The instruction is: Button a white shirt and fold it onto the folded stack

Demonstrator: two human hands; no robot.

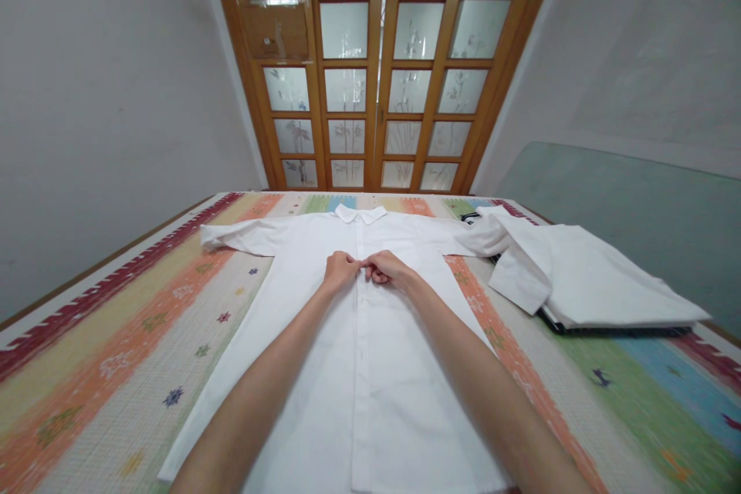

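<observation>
One striped cloth [194, 347] lay beneath a white shirt [329, 355], spread flat, collar away from the person, one sleeve reaching the folded white garment [602, 278]. Both hands met over its upper front: the left hand [343, 270] with fingers bent and pinched on the placket [361, 370], the right hand [385, 268] pinching beside it, its other fingers curled in.
</observation>
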